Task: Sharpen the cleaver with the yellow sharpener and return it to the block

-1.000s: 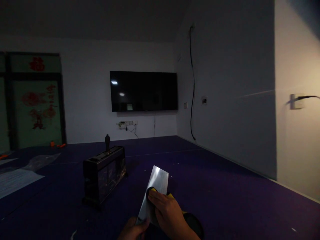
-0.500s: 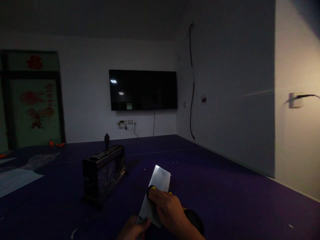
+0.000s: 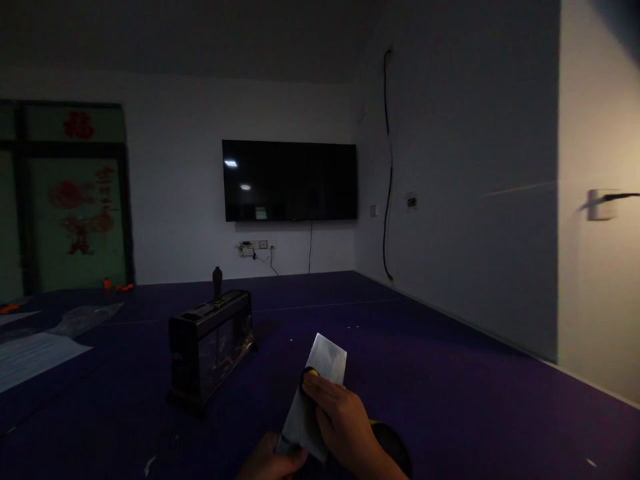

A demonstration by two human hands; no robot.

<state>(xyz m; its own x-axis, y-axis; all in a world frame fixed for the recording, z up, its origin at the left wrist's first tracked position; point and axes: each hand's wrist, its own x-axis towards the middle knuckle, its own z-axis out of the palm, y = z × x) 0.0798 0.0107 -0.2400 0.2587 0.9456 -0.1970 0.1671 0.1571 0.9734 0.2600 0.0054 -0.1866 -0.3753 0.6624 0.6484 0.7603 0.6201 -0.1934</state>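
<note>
A shiny flat metal plate [image 3: 325, 363] tilts up from the bottom middle of the head view. My left hand [image 3: 270, 461] pinches its near lower edge, fingers closed on it. My right hand [image 3: 343, 423] is wrapped round a yellow-and-black tool [image 3: 311, 377] and presses its round black head against the plate's face. Only part of the tool shows between my fingers. Both hands hover over the dark purple floor [image 3: 425, 387].
A dark, glass-sided box [image 3: 210, 343] with a small knob on top stands on the floor just left of the plate. Plastic and paper sheets [image 3: 35, 350] lie at far left. A black screen [image 3: 290, 180] hangs on the back wall, and the right wall [image 3: 475, 200] runs close by.
The plate and both hands have sunk slightly lower and to the right in the view. My right hand's grip on the tool against the plate is unchanged.
</note>
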